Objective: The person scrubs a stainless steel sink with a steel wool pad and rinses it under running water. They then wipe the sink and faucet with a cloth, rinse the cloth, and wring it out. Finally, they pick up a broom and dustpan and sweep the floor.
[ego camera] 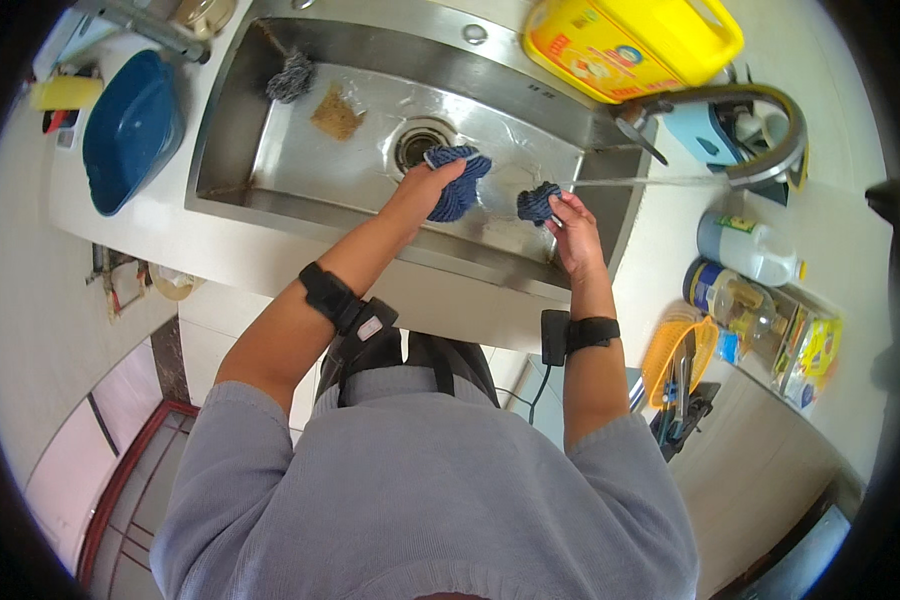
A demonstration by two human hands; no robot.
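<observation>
Over the stainless steel sink (322,157), my left hand (429,187) holds a dark blue striped cloth (457,196) just beside the drain (420,144). My right hand (576,229) grips a bunched dark blue striped cloth (536,202) between thumb and fingers, farther right over the basin. Water runs from the curved faucet (769,174) towards the cloth in my right hand. A gap separates the two cloths. A tan scouring pad (337,112) lies on the basin floor, and a grey mesh scrubber (292,76) rests near the far left corner.
A blue plastic basin (131,135) stands left of the sink. Behind the sink is a large yellow jug (630,45). To the right are a clear plastic bottle (750,247), a jar-like container (731,296) and an orange basket (675,352) with utensils.
</observation>
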